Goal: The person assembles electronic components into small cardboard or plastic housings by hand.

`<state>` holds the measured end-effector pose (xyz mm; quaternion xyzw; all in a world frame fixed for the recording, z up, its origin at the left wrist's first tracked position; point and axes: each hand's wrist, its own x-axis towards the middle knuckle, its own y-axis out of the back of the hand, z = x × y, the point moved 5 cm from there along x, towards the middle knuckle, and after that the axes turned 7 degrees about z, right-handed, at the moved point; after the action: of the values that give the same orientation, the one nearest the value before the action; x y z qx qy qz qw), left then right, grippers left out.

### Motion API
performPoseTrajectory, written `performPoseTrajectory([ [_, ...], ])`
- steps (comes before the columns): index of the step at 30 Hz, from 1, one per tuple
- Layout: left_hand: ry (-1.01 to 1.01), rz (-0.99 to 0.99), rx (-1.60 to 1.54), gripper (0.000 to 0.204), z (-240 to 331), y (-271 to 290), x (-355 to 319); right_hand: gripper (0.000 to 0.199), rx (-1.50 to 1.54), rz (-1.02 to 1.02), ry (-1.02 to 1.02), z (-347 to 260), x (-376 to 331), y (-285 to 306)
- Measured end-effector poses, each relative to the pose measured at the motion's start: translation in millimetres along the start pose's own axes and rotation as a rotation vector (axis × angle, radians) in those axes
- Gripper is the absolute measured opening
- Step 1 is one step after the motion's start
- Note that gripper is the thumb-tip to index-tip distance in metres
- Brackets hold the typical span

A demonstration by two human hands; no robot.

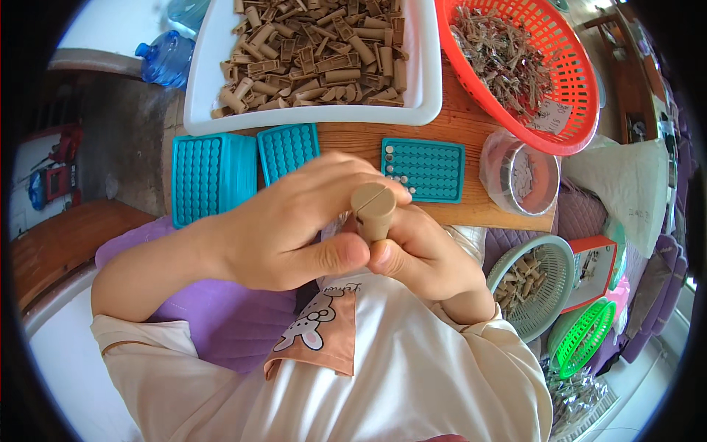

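Observation:
Both my hands grip one tan plastic cylinder point(373, 210) in front of my chest. Its round end faces up and a thin line runs across it, as between two halves. My left hand point(283, 221) closes on it from the left, thumb low and fingers curled over behind. From the right, the thumb and fingers of my right hand point(423, 254) pinch its lower part. Beyond the hands, a teal tray point(442, 171) with rows of hollows holds several small silvery discs along its left side.
A white bin point(313, 116) of tan half-shells stands at the back, beside a red basket point(578, 110) of small metallic parts. Teal trays point(239, 180) are stacked at left. At right are a clear round tub point(545, 195), a grey basket point(556, 258) of tan pieces and a green basket point(585, 331).

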<state>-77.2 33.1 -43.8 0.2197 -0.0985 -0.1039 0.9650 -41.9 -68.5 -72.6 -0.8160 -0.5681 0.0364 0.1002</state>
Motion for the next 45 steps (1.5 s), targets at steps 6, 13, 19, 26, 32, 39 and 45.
performPoseTrajectory([
  [6, 0.351, 0.022, -0.431, 0.054, -3.8, -6.6, -2.4, 0.035, 0.055, -0.067, -0.053, 10.6, -2.6, 4.5],
  [13, 0.459, 0.213, -0.621, 0.047, -9.6, 13.8, -3.4, 0.026, -0.236, 0.252, -0.227, -14.3, -38.8, 86.7],
  [19, 0.518, 0.16, -0.653, 0.05, -14.5, 5.0, 0.4, 0.02, -1.013, 0.759, -0.47, 6.5, -89.4, 212.5],
  [26, 0.715, 0.201, -0.764, 0.045, -27.6, 4.2, -3.8, 0.017, -1.554, 0.676, -0.493, 50.8, -75.3, 235.8],
  [32, 0.752, 0.199, -0.759, 0.044, -28.4, 0.7, -4.5, 0.018, -1.359, 0.695, -0.382, 31.2, -81.4, 229.1],
  [39, 0.787, 0.212, -0.75, 0.043, -32.9, -2.5, -6.4, 0.025, -0.851, 0.811, -0.466, 23.3, -97.3, 220.2],
  [45, 0.774, 0.206, -0.764, 0.043, -31.0, -2.7, -6.3, 0.018, -0.586, 0.842, -0.414, 19.6, -98.6, 211.5],
])
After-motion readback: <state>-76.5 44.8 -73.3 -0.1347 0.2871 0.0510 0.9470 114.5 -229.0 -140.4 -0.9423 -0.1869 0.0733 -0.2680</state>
